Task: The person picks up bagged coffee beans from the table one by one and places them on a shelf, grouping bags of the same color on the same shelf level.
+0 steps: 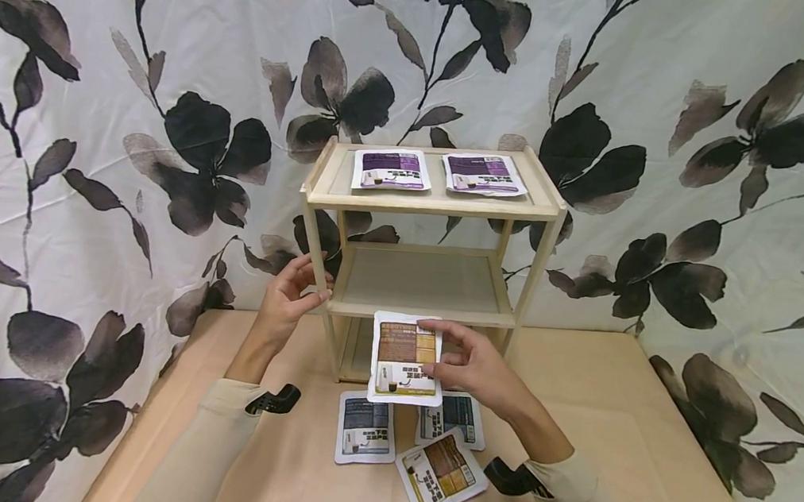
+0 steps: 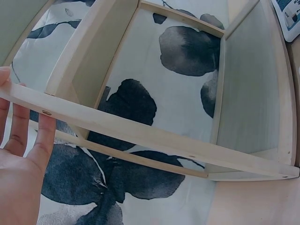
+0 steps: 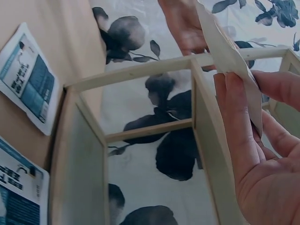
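Observation:
A white pouch with a brown and yellow label (image 1: 405, 359) is pinched between the thumb and fingers of my right hand (image 1: 481, 369), in front of the small wooden shelf rack (image 1: 421, 314). The right wrist view shows this pouch (image 3: 229, 47) nearly edge-on. My left hand (image 1: 285, 304) holds the rack's front left post (image 1: 318, 253) near the middle shelf. In the left wrist view, fingers (image 2: 43, 136) reach behind that post. Two purple-labelled pouches, a left one (image 1: 391, 169) and a right one (image 1: 484, 174), lie side by side on the top shelf.
On the table (image 1: 562, 392) before the rack lie a dark blue-labelled pouch (image 1: 366, 429), another blue one (image 1: 455, 419) partly covered, and a second brown-labelled pouch (image 1: 441, 475) set at an angle. A floral cloth (image 1: 696, 253) hangs close behind the rack.

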Tool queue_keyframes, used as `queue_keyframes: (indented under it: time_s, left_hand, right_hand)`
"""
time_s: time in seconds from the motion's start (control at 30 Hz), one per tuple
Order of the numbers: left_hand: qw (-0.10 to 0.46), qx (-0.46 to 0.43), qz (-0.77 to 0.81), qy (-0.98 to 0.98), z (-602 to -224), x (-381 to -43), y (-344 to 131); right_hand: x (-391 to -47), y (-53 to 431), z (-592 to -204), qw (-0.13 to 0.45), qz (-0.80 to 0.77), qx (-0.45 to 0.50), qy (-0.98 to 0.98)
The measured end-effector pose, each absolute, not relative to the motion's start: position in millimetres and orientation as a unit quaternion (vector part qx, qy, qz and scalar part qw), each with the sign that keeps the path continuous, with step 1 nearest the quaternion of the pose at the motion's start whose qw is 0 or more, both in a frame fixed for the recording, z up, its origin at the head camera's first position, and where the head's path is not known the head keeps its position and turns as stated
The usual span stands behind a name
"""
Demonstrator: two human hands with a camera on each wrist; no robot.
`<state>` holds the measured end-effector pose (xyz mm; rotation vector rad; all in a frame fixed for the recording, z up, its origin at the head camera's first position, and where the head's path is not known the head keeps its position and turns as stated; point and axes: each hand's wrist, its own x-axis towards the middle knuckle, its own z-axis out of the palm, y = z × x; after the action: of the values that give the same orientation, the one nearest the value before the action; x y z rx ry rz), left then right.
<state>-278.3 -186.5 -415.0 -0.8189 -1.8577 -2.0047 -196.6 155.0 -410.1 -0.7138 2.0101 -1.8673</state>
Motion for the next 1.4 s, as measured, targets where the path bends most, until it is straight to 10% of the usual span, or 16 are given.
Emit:
queue_keyframes:
  time_s: [1.4]
  left_hand:
    - [0.142,-0.284,-0.697,-0.643,-414,-279,-187]
  right_hand:
    - [-258,169,-368,0.003,-0.606,-0.160,0.779]
